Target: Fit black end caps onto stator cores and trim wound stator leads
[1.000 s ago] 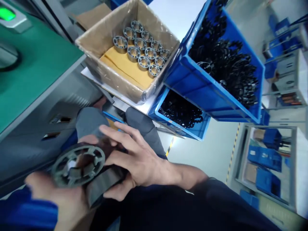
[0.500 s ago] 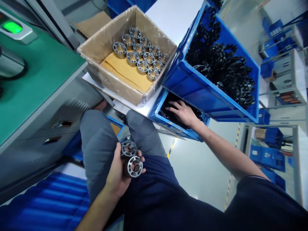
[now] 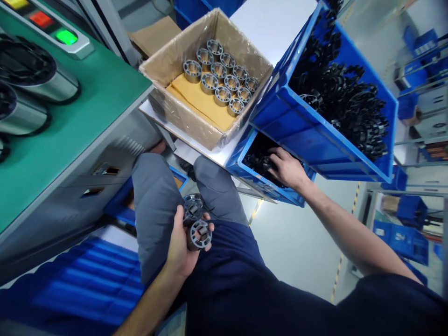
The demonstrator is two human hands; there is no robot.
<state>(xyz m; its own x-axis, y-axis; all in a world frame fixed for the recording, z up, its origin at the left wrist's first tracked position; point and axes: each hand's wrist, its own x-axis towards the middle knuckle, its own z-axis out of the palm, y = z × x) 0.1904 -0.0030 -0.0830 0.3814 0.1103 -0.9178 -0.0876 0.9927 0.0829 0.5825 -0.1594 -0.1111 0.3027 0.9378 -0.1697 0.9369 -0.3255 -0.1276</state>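
My left hand (image 3: 184, 247) is closed around metal stator cores (image 3: 200, 234), ring-shaped with slots, held above my lap. At least two show, one behind the other. My right hand (image 3: 289, 169) reaches into the lower blue bin (image 3: 259, 179), which holds loose black parts (image 3: 259, 154). Its fingers are curled down at those parts, and what the fingertips grip is hidden. Ahead, a plastic-lined cardboard box (image 3: 185, 114) has rows of similar stator cores (image 3: 219, 70) standing on a yellow sheet.
Above the lower bin, a large blue crate (image 3: 325, 135) full of black parts overhangs my right hand. To the left, a green worktop (image 3: 115, 88) carries metal cylinders (image 3: 52, 84) and a strip of coloured buttons (image 3: 66, 37). Shelving (image 3: 402, 210) stands at the far right.
My right hand's fingers went from spread out over the black parts to curled in among them. The left hand still holds its stator cores, turned slightly. The whole view has shifted, showing more green worktop.
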